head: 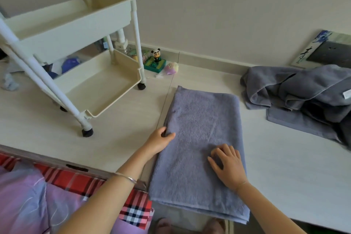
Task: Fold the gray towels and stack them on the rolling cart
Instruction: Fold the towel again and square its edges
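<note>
Hands both sit on a folded blue-gray terry towel (199, 119), which lies lengthwise on a pale surface (123, 138), possibly a raised floor. The left hand (160, 139) pinches the towel's edge at nine o'clock, thumb on top. The right hand (227, 165) rests on the cloth at five o'clock, fingers bent and spread, gripping nothing. A cream plastic rolling cart (98, 83) stands at ten o'clock of the towel. A crumpled heap of gray towels (296, 89) lies at two o'clock, apart from it.
</note>
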A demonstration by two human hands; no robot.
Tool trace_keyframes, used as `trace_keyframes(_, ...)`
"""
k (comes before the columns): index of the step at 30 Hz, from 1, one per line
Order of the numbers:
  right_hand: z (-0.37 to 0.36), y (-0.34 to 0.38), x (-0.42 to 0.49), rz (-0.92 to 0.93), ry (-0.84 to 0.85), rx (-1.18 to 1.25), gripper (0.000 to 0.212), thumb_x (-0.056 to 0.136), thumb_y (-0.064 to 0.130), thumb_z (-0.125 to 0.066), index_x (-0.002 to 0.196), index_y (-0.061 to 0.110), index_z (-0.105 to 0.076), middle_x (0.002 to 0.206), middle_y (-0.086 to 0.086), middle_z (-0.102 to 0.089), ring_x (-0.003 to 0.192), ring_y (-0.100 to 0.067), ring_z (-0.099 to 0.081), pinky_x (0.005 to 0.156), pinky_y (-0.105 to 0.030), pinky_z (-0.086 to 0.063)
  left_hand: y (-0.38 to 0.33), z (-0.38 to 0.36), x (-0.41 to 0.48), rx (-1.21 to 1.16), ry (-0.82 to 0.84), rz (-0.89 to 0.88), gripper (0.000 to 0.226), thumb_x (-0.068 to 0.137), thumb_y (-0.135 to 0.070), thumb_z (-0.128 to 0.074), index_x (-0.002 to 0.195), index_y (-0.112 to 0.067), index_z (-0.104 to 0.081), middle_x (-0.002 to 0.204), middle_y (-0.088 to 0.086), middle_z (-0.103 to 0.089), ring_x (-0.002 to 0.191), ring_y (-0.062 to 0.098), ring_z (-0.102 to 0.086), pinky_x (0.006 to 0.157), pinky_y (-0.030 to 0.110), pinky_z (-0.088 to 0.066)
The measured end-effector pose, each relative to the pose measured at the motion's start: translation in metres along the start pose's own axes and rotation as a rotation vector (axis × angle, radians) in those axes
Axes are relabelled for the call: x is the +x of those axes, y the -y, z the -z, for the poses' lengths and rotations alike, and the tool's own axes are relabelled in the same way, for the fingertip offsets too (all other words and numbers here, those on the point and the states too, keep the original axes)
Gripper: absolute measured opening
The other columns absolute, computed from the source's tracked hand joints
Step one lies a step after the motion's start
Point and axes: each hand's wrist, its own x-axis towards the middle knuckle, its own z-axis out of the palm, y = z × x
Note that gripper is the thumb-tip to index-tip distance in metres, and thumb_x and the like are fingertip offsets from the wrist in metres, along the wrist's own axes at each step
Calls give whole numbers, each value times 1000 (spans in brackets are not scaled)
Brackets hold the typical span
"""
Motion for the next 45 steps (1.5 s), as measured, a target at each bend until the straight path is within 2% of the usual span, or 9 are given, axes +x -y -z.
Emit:
trace_keyframes(8, 17, -14, 85, -27, 99, 128, 22, 90, 37, -58, 106, 22, -61, 123, 4, -52, 116, -19, -45, 101, -24, -24, -49, -1, 96, -93, -127, 26, 26, 90, -38, -59, 102, -16, -60, 100, 7, -66, 88, 23, -64, 79, 33, -50)
trace_keyframes(14, 21, -15, 160, -92, 83, 346, 29, 89, 37, -59, 112, 19, -56, 120, 2, -53, 118, -20, -48, 105, -41, -35, -67, -3, 137, -88, -180, 7, 30, 88, -46, -60, 95, -17, -59, 90, 4, -60, 86, 18, -56, 78, 27, -46)
trace_keyframes(19, 19, -20, 218, -159, 63, 236, 38, 94, 39, -51, 125, 18, -53, 132, 0, -50, 125, -21, -44, 107, -35, -24, -61, -5, 158, 277, -348, -150, 33, 87, -40, -62, 106, -14, -66, 111, 16, -54, 109, 29, -49, 96, 32, -39)
trace_keyframes(23, 12, -32, 241, -134, 155, 171, 48, 90, 45, -55, 132, 22, -48, 136, -1, -47, 130, -21, -38, 109, -32, -19, -58, -2, 151, 327, -261, -329, 18, 90, -28, -61, 89, -11, -56, 77, 2, -55, 72, 21, -50, 64, 31, -38)
trace_keyframes(28, 7, -31, 255, 95, 313, 230, 71, 74, 34, -76, 136, 25, -43, 131, 0, -51, 125, -24, -38, 104, -31, -24, -52, -8, 125, 550, -238, -682, 19, 95, -36, -49, 102, -19, -50, 77, -3, -58, 61, 14, -52, 53, 27, -39)
trace_keyframes(32, 10, -35, 260, 89, 475, 90, 35, 88, 36, -61, 112, 11, -58, 113, -9, -58, 110, -29, -46, 93, -35, -37, -43, -4, 133, 343, -310, -387, 22, 92, -37, -56, 77, -21, -50, 57, -8, -44, 50, 7, -42, 50, 24, -29)
trace_keyframes(35, 10, -29, 263, 133, 328, 182, 15, 95, 29, -52, 92, 14, -49, 87, -11, -57, 93, -33, -53, 72, -34, -35, -46, 1, 144, 199, -261, -230, 33, 88, -47, -58, 76, -16, -54, 61, 1, -53, 57, 15, -50, 56, 26, -36)
trace_keyframes(39, 2, -22, 269, 57, 235, 248, 20, 97, 33, -47, 102, 14, -49, 89, -12, -65, 84, -32, -56, 66, -34, -37, -40, 5, 144, 54, -198, -189, 32, 91, -45, -56, 89, -14, -58, 76, 4, -60, 70, 17, -58, 67, 34, -44)
trace_keyframes(45, -14, -22, 273, -103, 327, 120, 37, 90, 48, -52, 109, 16, -52, 105, -6, -63, 99, -29, -57, 75, -30, -39, -38, 8, 155, 163, -280, -164, 32, 94, -25, -54, 69, -19, -37, 60, -4, -37, 55, 12, -34, 54, 28, -27)
